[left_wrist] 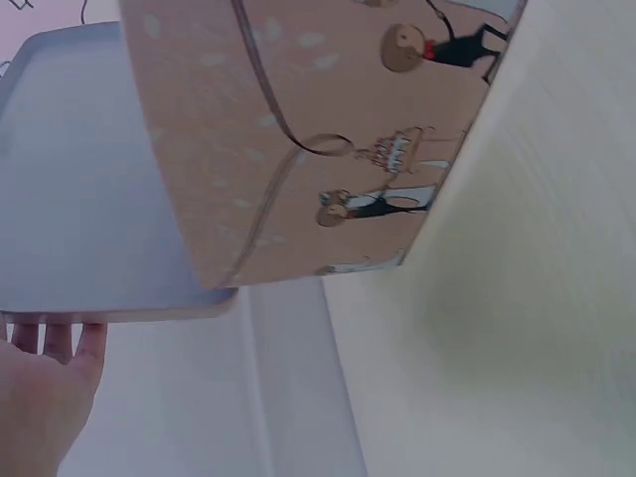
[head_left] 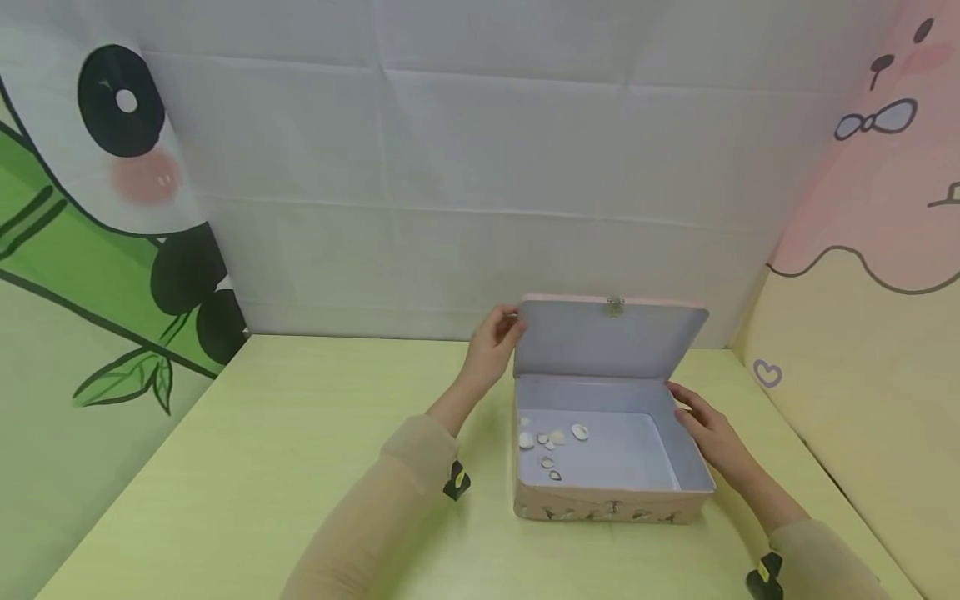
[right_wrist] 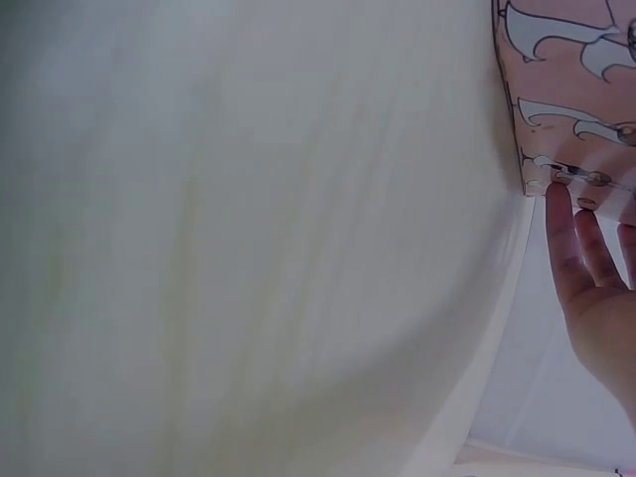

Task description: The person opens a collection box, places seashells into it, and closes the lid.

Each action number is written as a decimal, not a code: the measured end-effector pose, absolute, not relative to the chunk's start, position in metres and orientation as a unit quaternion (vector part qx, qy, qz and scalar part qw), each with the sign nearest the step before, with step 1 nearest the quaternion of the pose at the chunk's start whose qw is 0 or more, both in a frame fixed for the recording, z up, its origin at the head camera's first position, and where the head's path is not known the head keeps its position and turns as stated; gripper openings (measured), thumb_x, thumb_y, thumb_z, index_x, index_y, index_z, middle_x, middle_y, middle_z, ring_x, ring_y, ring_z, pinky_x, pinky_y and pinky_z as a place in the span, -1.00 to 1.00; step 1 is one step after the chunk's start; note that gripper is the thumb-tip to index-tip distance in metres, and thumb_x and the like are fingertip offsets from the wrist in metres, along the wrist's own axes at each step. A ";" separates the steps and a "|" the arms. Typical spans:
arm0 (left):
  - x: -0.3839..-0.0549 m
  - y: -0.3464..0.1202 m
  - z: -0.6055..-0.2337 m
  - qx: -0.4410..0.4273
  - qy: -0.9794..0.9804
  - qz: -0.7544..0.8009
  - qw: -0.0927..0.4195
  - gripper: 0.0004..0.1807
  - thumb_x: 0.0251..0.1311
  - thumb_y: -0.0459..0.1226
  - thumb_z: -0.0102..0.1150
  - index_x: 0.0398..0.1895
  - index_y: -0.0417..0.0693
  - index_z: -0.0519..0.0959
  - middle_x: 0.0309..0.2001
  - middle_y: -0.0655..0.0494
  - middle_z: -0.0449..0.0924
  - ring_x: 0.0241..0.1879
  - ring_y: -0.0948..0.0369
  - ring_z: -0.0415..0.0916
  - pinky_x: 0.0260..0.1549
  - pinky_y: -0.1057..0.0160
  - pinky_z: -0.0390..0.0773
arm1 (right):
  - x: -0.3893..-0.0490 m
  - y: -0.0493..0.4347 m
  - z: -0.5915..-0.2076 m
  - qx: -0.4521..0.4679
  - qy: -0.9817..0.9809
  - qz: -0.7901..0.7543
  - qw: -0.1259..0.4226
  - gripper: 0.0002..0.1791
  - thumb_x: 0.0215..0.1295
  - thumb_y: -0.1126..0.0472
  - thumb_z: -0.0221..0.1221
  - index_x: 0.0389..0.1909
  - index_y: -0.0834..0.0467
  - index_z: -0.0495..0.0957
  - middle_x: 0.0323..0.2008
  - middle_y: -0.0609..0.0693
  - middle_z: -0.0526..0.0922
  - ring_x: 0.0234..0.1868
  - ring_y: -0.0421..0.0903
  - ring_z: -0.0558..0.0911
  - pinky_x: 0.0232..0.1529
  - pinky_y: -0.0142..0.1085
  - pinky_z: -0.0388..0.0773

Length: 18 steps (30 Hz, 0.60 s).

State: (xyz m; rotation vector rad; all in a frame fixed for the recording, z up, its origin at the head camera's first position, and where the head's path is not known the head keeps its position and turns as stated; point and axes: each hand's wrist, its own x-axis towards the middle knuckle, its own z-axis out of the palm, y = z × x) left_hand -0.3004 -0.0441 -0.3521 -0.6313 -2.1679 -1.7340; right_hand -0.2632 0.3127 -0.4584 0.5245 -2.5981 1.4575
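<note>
A pink tin box (head_left: pixel 596 504) with a pale grey inside stands on the table, its hinged lid (head_left: pixel 592 340) raised. Several small whitish seashells (head_left: pixel 557 437) lie on the left part of its floor. My left hand (head_left: pixel 491 343) holds the lid's left edge; the left wrist view has the fingers (left_wrist: pixel 58 343) behind that edge. At the box's right side is my right hand (head_left: pixel 708 429), near the back corner. Its fairly straight fingers (right_wrist: pixel 563 238) touch the printed outer wall, as the right wrist view shows.
A metal clasp (head_left: pixel 615 302) sits on the lid's top edge, and its catch (head_left: pixel 615 506) on the front wall. The yellow-green table (head_left: pixel 300 467) runs back to a white cloth wall (head_left: pixel 450 167). Painted panels (head_left: pixel 862 358) rise at both sides.
</note>
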 end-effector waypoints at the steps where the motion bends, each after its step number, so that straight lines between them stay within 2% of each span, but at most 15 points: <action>1: -0.297 -0.043 -0.350 -0.224 -0.753 -0.597 0.160 -0.69 0.32 -0.31 0.03 0.03 -0.34 0.41 -0.03 -0.27 0.56 -0.01 -0.06 0.53 -0.02 0.15 0.54 | -0.264 0.313 -0.459 0.175 -0.857 0.480 0.062 -0.48 0.48 0.16 -0.10 0.38 0.24 0.15 0.27 0.36 0.31 -0.04 -0.59 0.39 -0.16 -0.54 0.46; 6: -0.283 -0.041 -0.345 -0.251 -0.742 -0.586 0.207 -0.74 0.27 -0.37 0.08 -0.06 -0.38 0.44 -0.13 -0.28 0.57 -0.10 -0.07 0.56 -0.09 0.17 0.58 | -0.267 0.312 -0.459 0.186 -0.855 0.478 0.071 -0.49 0.48 0.19 -0.11 0.37 0.25 0.17 0.25 0.36 0.33 -0.03 -0.59 0.40 -0.15 -0.54 0.46; 12: -0.272 -0.043 -0.342 -0.276 -0.727 -0.582 0.238 -0.77 0.20 -0.40 0.15 -0.11 -0.38 0.48 -0.16 -0.26 0.60 -0.14 -0.06 0.59 -0.16 0.21 0.60 | -0.270 0.312 -0.460 0.193 -0.856 0.473 0.083 -0.51 0.47 0.20 -0.10 0.34 0.29 0.20 0.27 0.36 0.31 0.00 -0.63 0.35 -0.10 -0.67 0.35; 18: -0.287 -0.047 -0.357 -0.302 -0.717 -0.575 0.252 -0.75 0.14 -0.35 0.20 -0.13 -0.29 0.54 -0.15 -0.14 0.61 -0.12 0.03 0.58 -0.10 0.27 0.58 | -0.272 0.310 -0.461 0.215 -0.824 0.515 0.098 -0.55 0.44 0.32 -0.08 0.26 0.43 0.18 0.23 0.44 0.25 0.06 -0.63 0.31 -0.05 -0.71 0.32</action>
